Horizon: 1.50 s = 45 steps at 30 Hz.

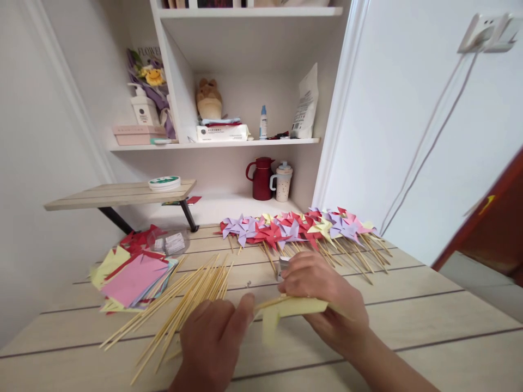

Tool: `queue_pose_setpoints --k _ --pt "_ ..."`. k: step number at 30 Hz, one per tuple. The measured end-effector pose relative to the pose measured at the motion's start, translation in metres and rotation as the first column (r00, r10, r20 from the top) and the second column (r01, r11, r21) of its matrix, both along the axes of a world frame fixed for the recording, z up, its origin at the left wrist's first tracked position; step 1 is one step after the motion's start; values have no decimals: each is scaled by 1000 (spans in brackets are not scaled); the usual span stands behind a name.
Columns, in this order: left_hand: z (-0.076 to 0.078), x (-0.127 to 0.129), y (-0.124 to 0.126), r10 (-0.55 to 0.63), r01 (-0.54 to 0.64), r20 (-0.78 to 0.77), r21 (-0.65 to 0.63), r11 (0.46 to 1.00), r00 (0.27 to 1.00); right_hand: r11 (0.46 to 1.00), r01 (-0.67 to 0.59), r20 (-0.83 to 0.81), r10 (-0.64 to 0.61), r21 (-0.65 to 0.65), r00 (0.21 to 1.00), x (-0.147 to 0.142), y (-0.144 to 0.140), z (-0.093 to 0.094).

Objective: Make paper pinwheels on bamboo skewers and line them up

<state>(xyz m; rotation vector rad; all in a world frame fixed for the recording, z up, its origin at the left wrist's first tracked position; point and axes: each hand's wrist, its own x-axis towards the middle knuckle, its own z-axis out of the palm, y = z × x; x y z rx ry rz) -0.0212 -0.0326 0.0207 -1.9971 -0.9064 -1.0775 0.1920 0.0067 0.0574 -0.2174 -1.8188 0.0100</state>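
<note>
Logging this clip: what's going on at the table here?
A person works a yellow paper with both hands: the right hand grips it, the left hand pinches its near end. Loose sticks lie to the left beside a paper stack. Finished pinwheels lie in a row behind the hands on the table.

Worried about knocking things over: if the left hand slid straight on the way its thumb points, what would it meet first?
Probably the pale yellow folded paper piece held by the right hand; the left hand thumb already touches it.
</note>
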Motion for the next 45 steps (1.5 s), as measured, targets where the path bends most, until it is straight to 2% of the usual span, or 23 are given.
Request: queue_pose_setpoints --k 5,17,26,32,39,45 --pt "-4 -2 1 33 -33 -14 28 999 999 999 33 16 -33 17 999 0 3 -2" --pt "-3 0 0 8 -8 4 -2 1000 1000 998 68 2 -68 5 998 -1 3 -1" --pt "-5 0 0 29 -29 14 -13 1000 999 1000 17 -7 -17 7 1000 3 7 -9" --pt "-6 1 2 55 -54 6 -21 998 998 1000 -14 1 14 -2 1000 3 6 -8" --pt "-7 -1 2 60 -60 -4 -18 998 998 998 25 -43 -28 -60 999 0 4 -7" --pt "-5 1 1 51 -51 -4 -8 999 999 998 54 -52 -56 -41 997 1 3 -5"
